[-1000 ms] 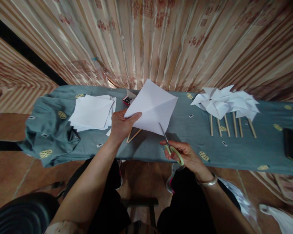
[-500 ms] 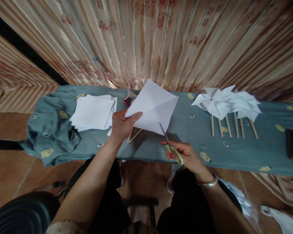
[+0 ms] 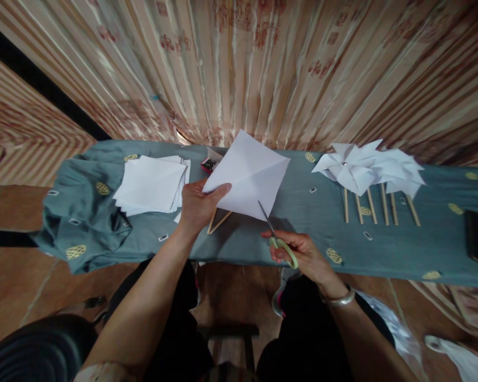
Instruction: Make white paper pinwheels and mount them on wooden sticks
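Everything is dimly lit; a soft shadow is cast on the cloth below the paper; outward, the curtain is stretched, perhaps blurred.

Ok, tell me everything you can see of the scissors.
The scissors have pale green, plastic-looking handle loops and slim, grey, metallic-looking blades. The right hand holds them by the handles. They slant away from the person, tip toward the upper left of the view. One blade shows against the near corner of the white paper sheet; whether the other lies underneath cannot be seen.
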A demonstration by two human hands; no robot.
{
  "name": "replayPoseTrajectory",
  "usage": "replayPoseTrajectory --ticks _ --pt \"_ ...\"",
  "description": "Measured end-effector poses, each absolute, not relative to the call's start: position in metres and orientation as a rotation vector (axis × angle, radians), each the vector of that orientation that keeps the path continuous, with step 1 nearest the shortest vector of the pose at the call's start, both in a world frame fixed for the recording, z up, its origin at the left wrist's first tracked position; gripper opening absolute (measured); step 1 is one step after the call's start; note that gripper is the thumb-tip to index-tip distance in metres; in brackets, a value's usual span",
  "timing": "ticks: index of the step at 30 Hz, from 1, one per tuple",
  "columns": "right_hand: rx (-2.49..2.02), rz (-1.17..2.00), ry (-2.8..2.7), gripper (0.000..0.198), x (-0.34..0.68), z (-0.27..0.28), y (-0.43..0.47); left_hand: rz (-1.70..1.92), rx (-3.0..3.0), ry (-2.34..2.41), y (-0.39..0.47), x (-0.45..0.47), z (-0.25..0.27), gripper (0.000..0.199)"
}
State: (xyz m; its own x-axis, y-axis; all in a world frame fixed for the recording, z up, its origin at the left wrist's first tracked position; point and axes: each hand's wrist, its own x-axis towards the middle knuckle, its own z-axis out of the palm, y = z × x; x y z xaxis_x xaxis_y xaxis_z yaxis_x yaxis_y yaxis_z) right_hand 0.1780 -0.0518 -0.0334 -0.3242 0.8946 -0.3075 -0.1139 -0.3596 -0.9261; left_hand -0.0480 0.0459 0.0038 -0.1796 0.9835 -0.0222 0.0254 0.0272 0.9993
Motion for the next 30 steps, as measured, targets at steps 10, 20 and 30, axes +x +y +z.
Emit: replayPoseTrajectory --ticks 10,20,30 --pt "-1.142 1.748 -1.136 0.042 0.1768 -0.0318 -0.0517 1.301 1.134 1.339 0.0431 -0.0456 0.005 0.028" --pt "-1.161 1.725 -1.125 0.044 0.1756 -0.0308 -0.0496 1.26 1.133 1.335 0.0402 -0.0421 0.0057 0.027" --pt "-1.196 1.719 -1.12 0.045 0.1761 -0.0319 -0.0492 1.248 1.114 1.322 0.0401 -0.0416 0.0051 0.026"
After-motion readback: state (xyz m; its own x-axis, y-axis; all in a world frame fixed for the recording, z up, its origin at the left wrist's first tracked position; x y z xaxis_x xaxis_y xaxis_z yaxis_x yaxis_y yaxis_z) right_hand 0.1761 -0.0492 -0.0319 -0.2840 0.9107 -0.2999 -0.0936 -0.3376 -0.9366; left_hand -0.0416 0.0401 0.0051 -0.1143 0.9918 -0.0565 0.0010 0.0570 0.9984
